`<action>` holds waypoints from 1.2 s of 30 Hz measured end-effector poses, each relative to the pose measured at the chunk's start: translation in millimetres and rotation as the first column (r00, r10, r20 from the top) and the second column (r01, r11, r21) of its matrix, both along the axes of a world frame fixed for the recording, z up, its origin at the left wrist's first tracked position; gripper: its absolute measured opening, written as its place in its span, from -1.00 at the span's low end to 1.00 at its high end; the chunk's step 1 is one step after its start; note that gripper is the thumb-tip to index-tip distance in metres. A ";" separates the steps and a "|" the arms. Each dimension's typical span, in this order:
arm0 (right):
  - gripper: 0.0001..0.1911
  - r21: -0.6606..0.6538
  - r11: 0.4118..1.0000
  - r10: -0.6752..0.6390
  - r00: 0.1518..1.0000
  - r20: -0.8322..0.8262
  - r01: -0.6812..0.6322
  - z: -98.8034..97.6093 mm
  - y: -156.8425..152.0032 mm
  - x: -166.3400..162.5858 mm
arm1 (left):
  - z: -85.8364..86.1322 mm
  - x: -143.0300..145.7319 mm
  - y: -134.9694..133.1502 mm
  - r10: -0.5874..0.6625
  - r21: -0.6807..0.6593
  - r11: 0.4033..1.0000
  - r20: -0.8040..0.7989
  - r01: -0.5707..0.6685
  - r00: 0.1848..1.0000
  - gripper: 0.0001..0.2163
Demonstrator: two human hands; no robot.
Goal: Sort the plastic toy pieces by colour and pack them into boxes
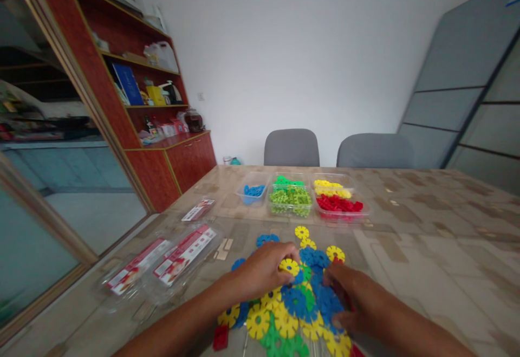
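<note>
My left hand (271, 265) is closed in a pinch on a yellow notched disc (288, 267), just above the left of the pile. My right hand (354, 292) is curled at the right side of the pile, thumb apart from the fingertips. Dark red pieces (347, 298) show in its grasp, partly hidden by the fingers. Between and below the hands lies a loose heap of blue notched discs (294, 300), yellow discs (258, 321) and green discs (284, 343). A red block (220, 337) lies at the heap's lower left edge.
Beyond the heap stand clear plastic boxes: one with blue pieces (253, 190), one with green pieces (289, 196), one with yellow and red pieces (339, 204). Labelled clear lids (184, 254) lie at left. Two grey chairs (291, 147) stand behind the table.
</note>
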State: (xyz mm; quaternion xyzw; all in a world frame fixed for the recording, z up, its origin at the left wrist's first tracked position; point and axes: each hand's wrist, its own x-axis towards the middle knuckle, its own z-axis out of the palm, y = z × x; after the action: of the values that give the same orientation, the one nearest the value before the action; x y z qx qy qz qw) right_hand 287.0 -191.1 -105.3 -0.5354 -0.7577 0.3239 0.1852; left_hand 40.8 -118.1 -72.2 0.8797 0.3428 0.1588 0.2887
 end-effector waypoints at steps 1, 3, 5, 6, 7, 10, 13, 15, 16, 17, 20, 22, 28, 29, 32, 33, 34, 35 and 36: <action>-0.65 0.001 1.000 -0.001 1.000 0.000 0.001 1.2 0.9 -0.6 | 0.8 0.2 -0.5 0.002 0.001 1.000 0.000 -0.002 1.000 -0.75; -0.69 0.010 1.000 0.006 1.000 -0.008 -0.005 3.8 3.1 -1.5 | 3.0 1.1 -2.1 -0.002 -0.007 1.000 0.009 0.002 1.000 -0.78; -0.73 0.008 1.000 0.014 1.000 -0.024 -0.014 7.5 4.8 -2.5 | 5.0 2.2 -3.6 -0.006 -0.016 1.000 0.030 0.007 1.000 -0.80; -0.75 0.000 1.000 0.015 0.999 -0.044 -0.015 9.9 5.3 -3.3 | 5.5 2.8 -4.1 -0.008 -0.021 1.000 0.042 0.008 0.999 -0.82; -0.77 -0.011 1.000 0.015 0.997 -0.072 -0.015 12.6 5.5 -4.4 | 5.6 3.4 -4.3 -0.010 -0.029 1.000 0.055 0.012 0.998 -0.84; -0.83 -0.041 0.999 0.001 0.972 -0.236 -0.011 20.0 5.1 -9.5 | 2.8 5.3 -4.5 0.001 -0.092 0.996 0.100 0.009 0.995 -0.86; -0.81 -0.101 0.995 -0.029 0.905 -0.424 -0.015 21.0 5.3 -15.4 | -2.5 7.7 -6.1 0.045 -0.275 0.961 0.154 -0.001 0.987 -0.82; -0.81 -0.130 0.991 -0.025 0.879 -0.477 -0.043 17.4 6.1 -18.2 | -4.8 8.9 -7.7 0.064 -0.362 0.932 0.163 -0.001 0.985 -0.81; -0.81 -0.121 0.991 -0.012 0.879 -0.478 -0.052 15.1 6.7 -19.0 | -4.9 9.0 -8.4 0.063 -0.363 0.932 0.156 -0.002 0.986 -0.80; -0.81 -0.097 0.994 0.004 0.884 -0.467 -0.056 12.8 7.1 -19.4 | -4.3 8.6 -8.7 0.051 -0.327 0.945 0.142 -0.002 0.989 -0.80; -0.83 -0.067 0.997 0.002 0.909 -0.416 -0.032 8.5 7.6 -19.8 | 1.4 4.3 -6.9 0.019 -0.088 0.996 0.050 -0.014 0.999 -0.78; -0.85 -0.088 0.996 -0.012 0.916 -0.400 -0.025 8.6 7.1 -20.2 | 7.1 0.2 -4.3 0.043 0.074 0.997 -0.066 -0.038 0.997 -0.80; -0.84 -0.075 0.997 0.004 0.926 -0.378 -0.035 15.5 5.6 -20.7 | 18.0 -0.9 -5.1 0.043 0.252 0.968 -0.188 0.006 0.981 -0.78; -0.82 -0.075 0.996 0.007 0.927 -0.374 -0.038 16.9 5.6 -20.3 | 17.7 1.1 -6.3 -0.002 0.246 0.968 -0.175 0.046 0.985 -0.77; -0.79 -0.071 0.996 0.019 0.936 -0.351 -0.047 20.5 5.5 -19.3 | 14.6 6.9 -8.6 -0.115 0.179 0.973 -0.165 0.144 0.980 -0.75; -0.79 -0.070 0.996 0.025 0.938 -0.347 -0.053 21.4 5.4 -19.1 | 13.6 7.8 -8.6 -0.130 0.145 0.977 -0.165 0.154 0.978 -0.74; -0.80 -0.074 0.995 0.030 0.937 -0.347 -0.060 22.1 5.4 -19.1 | 13.0 8.1 -8.4 -0.134 0.109 0.982 -0.161 0.153 0.978 -0.73; -0.80 -0.081 0.995 0.032 0.936 -0.349 -0.064 22.6 5.4 -19.2 | 12.9 7.8 -8.0 -0.132 0.076 0.987 -0.148 0.144 0.980 -0.73; -0.80 -0.090 0.994 0.031 0.936 -0.350 -0.067 22.7 5.5 -19.3 | 13.4 6.8 -7.5 -0.128 0.045 0.990 -0.129 0.135 0.983 -0.71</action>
State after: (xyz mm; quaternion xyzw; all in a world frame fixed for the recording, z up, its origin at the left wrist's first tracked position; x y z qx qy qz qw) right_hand 267.8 -185.6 -82.5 -0.4592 -0.7089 0.4556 0.2811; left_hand 47.7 -125.7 -58.8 0.9162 0.2970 0.0928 0.2526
